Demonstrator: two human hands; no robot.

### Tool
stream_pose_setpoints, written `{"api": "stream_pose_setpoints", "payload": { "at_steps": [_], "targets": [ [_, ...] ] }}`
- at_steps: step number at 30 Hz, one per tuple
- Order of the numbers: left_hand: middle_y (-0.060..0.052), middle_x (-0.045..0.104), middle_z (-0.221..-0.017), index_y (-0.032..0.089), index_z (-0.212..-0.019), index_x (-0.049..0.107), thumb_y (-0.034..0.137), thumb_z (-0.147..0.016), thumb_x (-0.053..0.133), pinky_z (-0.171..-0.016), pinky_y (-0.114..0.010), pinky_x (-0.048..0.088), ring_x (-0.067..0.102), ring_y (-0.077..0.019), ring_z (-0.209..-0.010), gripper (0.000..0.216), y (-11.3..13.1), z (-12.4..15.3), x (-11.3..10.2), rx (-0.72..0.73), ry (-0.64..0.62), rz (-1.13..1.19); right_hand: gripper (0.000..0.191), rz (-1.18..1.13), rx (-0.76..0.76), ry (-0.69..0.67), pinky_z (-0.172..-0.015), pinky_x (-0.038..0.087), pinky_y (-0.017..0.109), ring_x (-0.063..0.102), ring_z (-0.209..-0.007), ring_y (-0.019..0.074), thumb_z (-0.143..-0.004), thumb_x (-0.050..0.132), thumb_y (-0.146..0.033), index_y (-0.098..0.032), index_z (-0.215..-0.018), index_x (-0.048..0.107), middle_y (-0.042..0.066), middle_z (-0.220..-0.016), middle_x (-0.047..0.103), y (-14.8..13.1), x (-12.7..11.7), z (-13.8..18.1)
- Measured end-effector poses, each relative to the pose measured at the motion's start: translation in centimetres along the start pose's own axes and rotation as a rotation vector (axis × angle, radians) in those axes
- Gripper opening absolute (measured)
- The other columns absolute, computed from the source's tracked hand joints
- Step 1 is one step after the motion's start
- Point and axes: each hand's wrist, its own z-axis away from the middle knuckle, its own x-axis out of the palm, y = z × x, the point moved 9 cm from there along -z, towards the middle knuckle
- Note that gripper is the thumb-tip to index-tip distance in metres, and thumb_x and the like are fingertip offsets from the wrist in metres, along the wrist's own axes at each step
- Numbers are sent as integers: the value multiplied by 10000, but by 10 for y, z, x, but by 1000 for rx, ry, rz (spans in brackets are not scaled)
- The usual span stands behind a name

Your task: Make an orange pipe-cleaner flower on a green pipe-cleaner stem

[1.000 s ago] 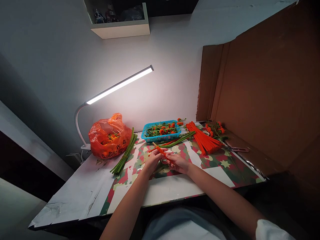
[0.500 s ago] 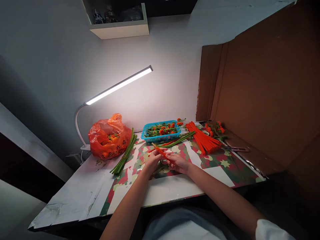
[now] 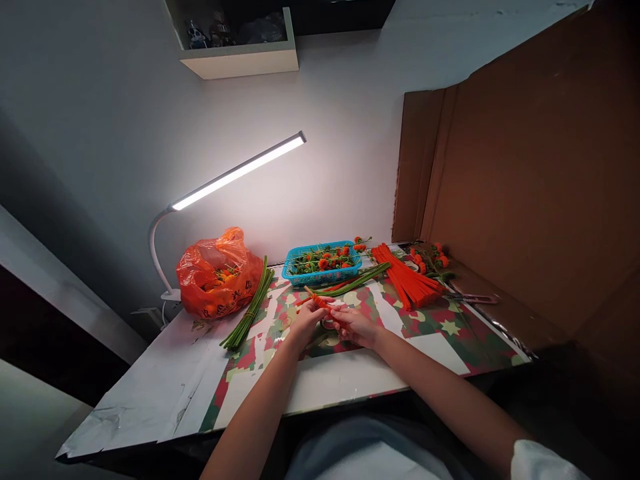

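Over the middle of the table, my left hand [image 3: 306,327] pinches an orange pipe cleaner [image 3: 320,302] that is wound around a thin stick, whose pale tip points up and left. My right hand [image 3: 356,327] is closed on the lower right part of the same winding, its fingers close to those of my left hand. Fingers cover much of the coil. Just beyond lie some loose green pipe cleaners [image 3: 357,281]. To the right is a thick bundle of orange pipe cleaners [image 3: 407,283].
A blue basket [image 3: 295,281] holds orange flowers with green stems. At left stand an orange plastic bag [image 3: 200,293], a tied green bundle [image 3: 247,317] and a lit desk lamp [image 3: 240,170]. More orange flowers [image 3: 423,260] and a pink-handled tool [image 3: 477,299] lie by the cardboard wall [image 3: 525,180].
Almost nothing differs. The fingers of both hands have shifted slightly around the orange winding; everything else on the table stays put.
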Motion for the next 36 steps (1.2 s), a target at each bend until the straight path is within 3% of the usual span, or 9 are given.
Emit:
{"api": "stream_pose_setpoints", "payload": {
  "at_steps": [14, 20, 26, 32, 36],
  "targets": [
    [-40, 700, -731, 133, -816, 682, 159, -543, 683, -630, -236, 458, 622, -148, -651, 274, -3, 0, 3, -21, -37, 79, 224, -73, 23, -15, -424, 321, 139, 373, -380, 18, -772, 675, -322, -163, -816, 523, -60, -546, 531, 1, 0, 1],
    [-79, 716, -838, 121, -907, 689, 273, -617, 761, -703, -262, 488, 653, -162, -713, 335, -7, -1, 7, -30, -92, 166, 241, -129, -14, -47, -411, 292, 148, 320, -361, 23, -781, 665, -344, -181, -787, 487, -83, -499, 489, -5, 4, 2],
    [-76, 712, -756, 113, -857, 696, 388, -583, 804, -661, -253, 497, 652, -161, -660, 403, -11, -5, -2, -13, -19, 109, 346, 11, -83, -14, -386, 265, 157, 325, -362, 23, -693, 723, -444, -160, -787, 549, -75, -500, 500, -7, -1, -3],
    [-63, 704, -701, 117, -783, 699, 410, -530, 824, -609, -249, 485, 624, -149, -602, 406, -6, -6, -6, 10, 27, 37, 431, 367, -303, 120, -389, 285, 195, 405, -380, 54, -660, 678, -561, -139, -728, 630, -34, -500, 546, -24, -9, -4],
    [-60, 706, -698, 122, -744, 699, 407, -517, 829, -606, -243, 474, 621, -151, -611, 387, -7, -6, -10, 11, 50, -5, 432, 463, -395, 205, -397, 275, 214, 386, -390, 67, -673, 644, -580, -148, -675, 634, -32, -471, 524, -31, -9, -1]
  ]
}}
